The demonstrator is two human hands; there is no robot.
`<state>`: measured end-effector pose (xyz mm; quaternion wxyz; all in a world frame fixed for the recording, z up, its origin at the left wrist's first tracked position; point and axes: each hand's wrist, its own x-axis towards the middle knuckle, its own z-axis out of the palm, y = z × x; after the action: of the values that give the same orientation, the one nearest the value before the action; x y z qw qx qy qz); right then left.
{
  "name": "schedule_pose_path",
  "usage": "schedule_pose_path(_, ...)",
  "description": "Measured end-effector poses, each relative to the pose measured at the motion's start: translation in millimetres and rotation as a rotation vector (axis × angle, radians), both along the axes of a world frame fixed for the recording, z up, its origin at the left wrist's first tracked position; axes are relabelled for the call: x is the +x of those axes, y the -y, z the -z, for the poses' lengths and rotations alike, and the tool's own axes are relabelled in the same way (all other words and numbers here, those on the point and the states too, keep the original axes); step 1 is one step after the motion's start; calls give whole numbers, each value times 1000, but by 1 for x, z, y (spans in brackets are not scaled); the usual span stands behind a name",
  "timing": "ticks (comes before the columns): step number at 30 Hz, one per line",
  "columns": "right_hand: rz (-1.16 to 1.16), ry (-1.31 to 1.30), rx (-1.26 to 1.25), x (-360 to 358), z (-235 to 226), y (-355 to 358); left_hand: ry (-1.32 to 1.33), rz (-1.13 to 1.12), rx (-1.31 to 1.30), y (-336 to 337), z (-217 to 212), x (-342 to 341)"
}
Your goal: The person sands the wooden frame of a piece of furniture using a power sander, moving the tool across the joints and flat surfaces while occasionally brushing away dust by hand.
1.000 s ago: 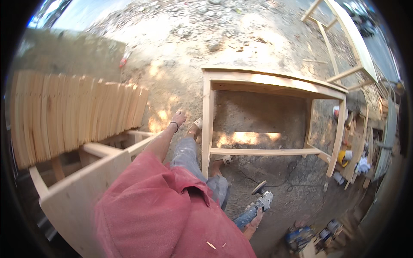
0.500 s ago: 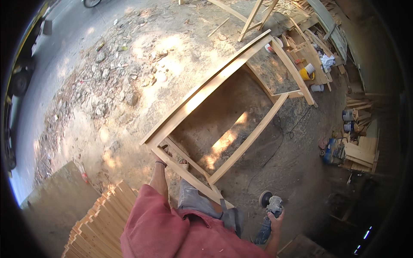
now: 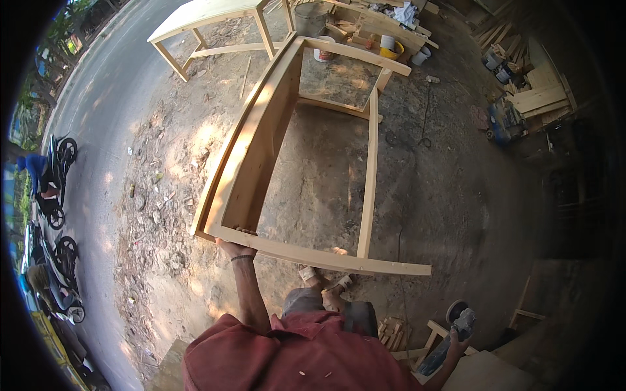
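Observation:
A pale wooden table lies tipped on its side before me, its legs and rails toward the right. My left hand is closed round the near leg, by the corner where it meets the tabletop. Low at the right, my right hand grips an angle grinder by its body. A round disc on the grinder's head points up and away, apart from the table. Part of the grinder's body and my right fingers cannot be made out clearly.
Another wooden table stands upright beyond. Buckets and wood scraps lie at the far right, with stacked boards nearer. A cable runs over the ground. Motorbikes are on the road at left. Offcuts lie near my legs.
My view has turned left, and the table now appears more upright in the picture, lifted or swung with my left hand on its leg. The grinder stays in my right hand, low at right.

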<state>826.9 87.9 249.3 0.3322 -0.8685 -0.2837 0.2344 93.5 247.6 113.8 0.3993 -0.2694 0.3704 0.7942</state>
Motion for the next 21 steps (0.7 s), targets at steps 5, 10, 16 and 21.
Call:
schedule_pose_path(5, 84, 90, -1, -10, 15, 30, -189, 128, 302, -115, -98, -22)
schedule_pose_path(10, -5, -163, 255, -80, 28, -34, -343, 136, 478, -258, -172, -39)
schedule_pose_path(16, -288, -287, 395, -186, -4, -127, -480, 418, 776, -397, -247, -64)
schedule_pose_path(21, -524, -351, 517, -301, -66, -198, -613, 707, 341, -493, -316, -55)
